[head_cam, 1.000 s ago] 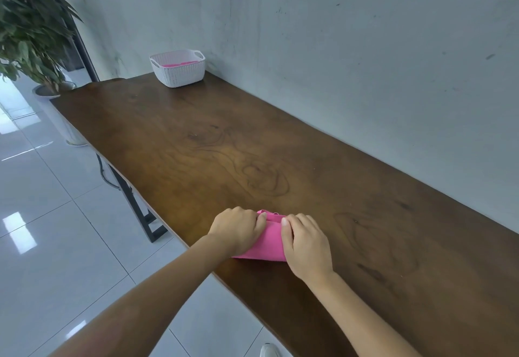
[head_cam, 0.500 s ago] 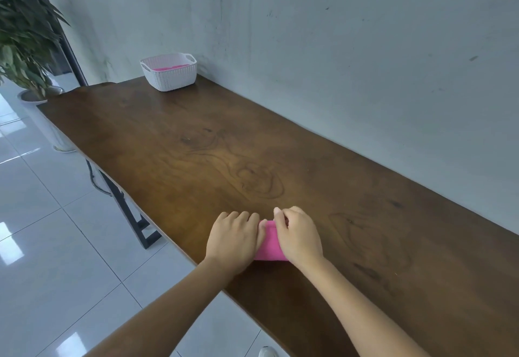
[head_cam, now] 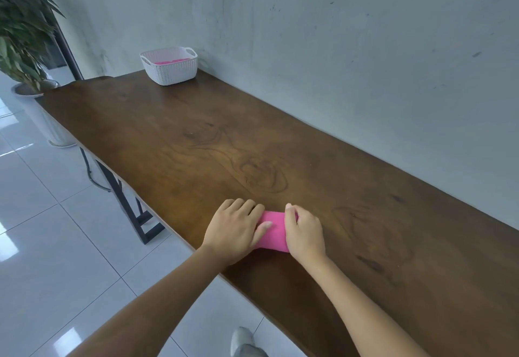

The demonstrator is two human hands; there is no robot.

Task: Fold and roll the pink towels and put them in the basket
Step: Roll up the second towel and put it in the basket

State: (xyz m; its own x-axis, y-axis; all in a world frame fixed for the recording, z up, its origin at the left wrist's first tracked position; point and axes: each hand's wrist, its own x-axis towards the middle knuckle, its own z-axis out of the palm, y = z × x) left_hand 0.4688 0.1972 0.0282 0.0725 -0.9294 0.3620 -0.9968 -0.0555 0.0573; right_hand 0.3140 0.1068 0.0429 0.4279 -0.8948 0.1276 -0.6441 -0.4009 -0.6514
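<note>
The pink towel (head_cam: 273,231) is seen as a shorter, tighter bundle than one second ago, when a wider flat fold lay between the hands; it sits on the wooden table (head_cam: 196,143) near its 6 o'clock edge. The left hand (head_cam: 234,230) is curled over the towel's left end, its thumb laid across the top; a second earlier it covered only the corner. The right hand (head_cam: 304,233) is closed round the right end, fingers bent over the far side. The white basket (head_cam: 170,66), with pink cloth inside, is placed at 11 o'clock against the wall, well apart from the hands. No writing or label can be read anywhere.
</note>
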